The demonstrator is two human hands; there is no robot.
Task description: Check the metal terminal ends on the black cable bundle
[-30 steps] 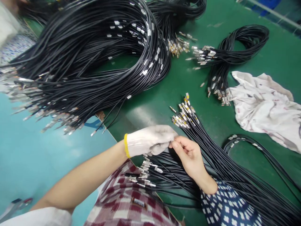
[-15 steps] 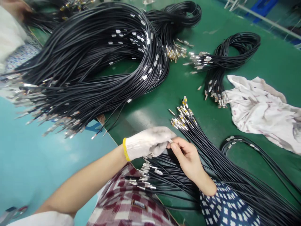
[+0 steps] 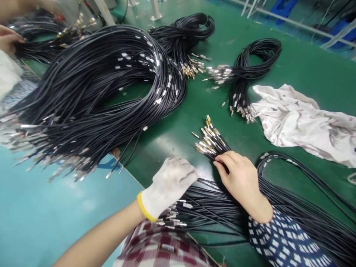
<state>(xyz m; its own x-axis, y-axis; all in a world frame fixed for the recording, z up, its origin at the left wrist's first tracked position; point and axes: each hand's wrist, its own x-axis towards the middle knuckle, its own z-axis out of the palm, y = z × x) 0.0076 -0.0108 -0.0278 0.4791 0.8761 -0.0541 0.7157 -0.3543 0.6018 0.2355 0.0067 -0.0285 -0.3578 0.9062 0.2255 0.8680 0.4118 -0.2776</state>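
My left hand (image 3: pixel 174 181), in a white knit glove with a yellow cuff, is closed with its fingertips at the upper edge of a near bundle of black cables (image 3: pixel 211 207). A cable runs from its fingertips; the exact grip is hidden. My bare right hand (image 3: pixel 240 178) reaches over the second bundle, its thumb and fingers pinched at the black cables (image 3: pixel 219 146) just behind their metal ends. These connectors (image 3: pixel 207 139) are silver, some with yellow marks, and fan out on the table. More silver connectors (image 3: pixel 175 215) of the near bundle lie below my left wrist.
A large looped heap of black cables (image 3: pixel 111 81) hangs over the table edge at left. Two coiled bundles, one farther back (image 3: pixel 183 33) and one at right (image 3: pixel 256 59), lie beside a white cloth (image 3: pixel 300 115). Another person's hand (image 3: pixel 9 39) shows at upper left.
My hands were together at a small metal connector and are now apart. The right hand has moved right onto the farther bundle; the left has turned and lowered slightly. The view has shifted.
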